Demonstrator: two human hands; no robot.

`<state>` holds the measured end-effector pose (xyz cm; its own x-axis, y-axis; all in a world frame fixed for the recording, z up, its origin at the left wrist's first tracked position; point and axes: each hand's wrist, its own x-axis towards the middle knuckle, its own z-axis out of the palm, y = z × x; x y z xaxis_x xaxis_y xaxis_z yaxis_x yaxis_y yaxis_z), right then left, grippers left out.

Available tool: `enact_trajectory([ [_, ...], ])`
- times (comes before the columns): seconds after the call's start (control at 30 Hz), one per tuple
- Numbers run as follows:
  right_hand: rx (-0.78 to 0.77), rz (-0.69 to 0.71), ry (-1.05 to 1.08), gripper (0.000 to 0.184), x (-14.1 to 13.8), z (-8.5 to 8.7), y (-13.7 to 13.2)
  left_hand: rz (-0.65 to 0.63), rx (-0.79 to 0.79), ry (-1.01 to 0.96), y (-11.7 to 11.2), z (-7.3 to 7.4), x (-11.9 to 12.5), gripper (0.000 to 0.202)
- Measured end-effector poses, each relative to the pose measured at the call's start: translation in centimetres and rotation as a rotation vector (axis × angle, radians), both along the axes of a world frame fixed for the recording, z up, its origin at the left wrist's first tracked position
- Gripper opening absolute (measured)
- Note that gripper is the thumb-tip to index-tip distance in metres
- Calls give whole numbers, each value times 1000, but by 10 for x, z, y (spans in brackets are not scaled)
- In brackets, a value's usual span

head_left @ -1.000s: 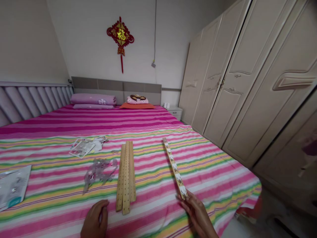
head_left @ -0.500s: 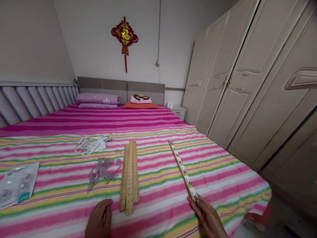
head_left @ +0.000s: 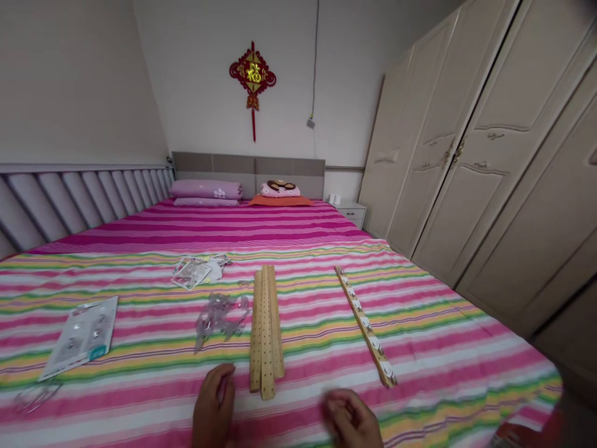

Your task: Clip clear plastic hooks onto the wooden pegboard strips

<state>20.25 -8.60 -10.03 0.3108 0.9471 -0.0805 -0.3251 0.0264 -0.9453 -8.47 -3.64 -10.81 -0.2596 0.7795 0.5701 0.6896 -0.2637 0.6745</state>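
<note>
My left hand point(head_left: 214, 404) rests on the striped bedspread with its fingers curled in and the thumb alongside; nothing shows in it. Just beyond it lie several wooden strips point(head_left: 267, 336) with rows of small holes, side by side and partly overlapping. My right hand point(head_left: 352, 420) is slightly blurred, its fingers bent inward, and no object is visible in them. It is apart from a single wooden strip point(head_left: 365, 323) bearing a row of white hooks, which lies slanted on the bed to its upper right.
Crumpled clear plastic point(head_left: 221, 317) lies left of the strips. Farther back are opened packets point(head_left: 193, 272). A blister card point(head_left: 84, 336) and a clear plastic piece point(head_left: 40, 395) lie at left. Pillows point(head_left: 208, 190), a headboard point(head_left: 289, 171) and wardrobes point(head_left: 448, 143) stand beyond.
My right hand has let go of the strip with the hooks and moved left toward the middle. The strip stays on the bed. The view has turned slightly left.
</note>
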Motion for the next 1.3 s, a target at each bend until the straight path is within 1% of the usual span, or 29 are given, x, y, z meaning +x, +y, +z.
enact_trajectory([
  [0.07,76,132,-115,39,-18,18,23,-18,-31,-37,5,13,-2,24],
  [0.13,107,156,-211,40,-32,30,53,-47,-56,-74,13,28,-3,26],
  [0.17,119,169,-257,41,-38,33,69,-64,-76,-110,16,34,-3,28],
  [0.23,131,151,-328,42,-53,34,101,-95,-151,-224,23,42,2,33],
  [0.27,129,139,-360,42,-61,32,115,-107,-200,-288,26,43,5,37],
  [0.33,119,147,-411,43,-77,26,139,-119,-271,-384,30,40,15,43],
  [0.43,125,192,-443,39,-95,19,160,-109,-287,-457,34,30,29,48],
  [0.5,148,221,-455,37,-101,16,166,-113,-297,-466,37,25,34,47],
  [0.57,166,236,-466,38,-103,15,170,-131,-312,-438,39,23,35,46],
  [0.73,161,258,-449,42,-105,13,172,-177,-331,-333,40,31,35,41],
  [0.9,148,297,-400,43,-113,16,166,-150,-354,-354,33,37,32,43],
  [1.1,138,333,-362,41,-128,25,155,-107,-399,-440,26,33,19,49],
  [1.3,138,334,-406,43,-147,16,152,-50,-404,-468,17,30,-1,53],
])
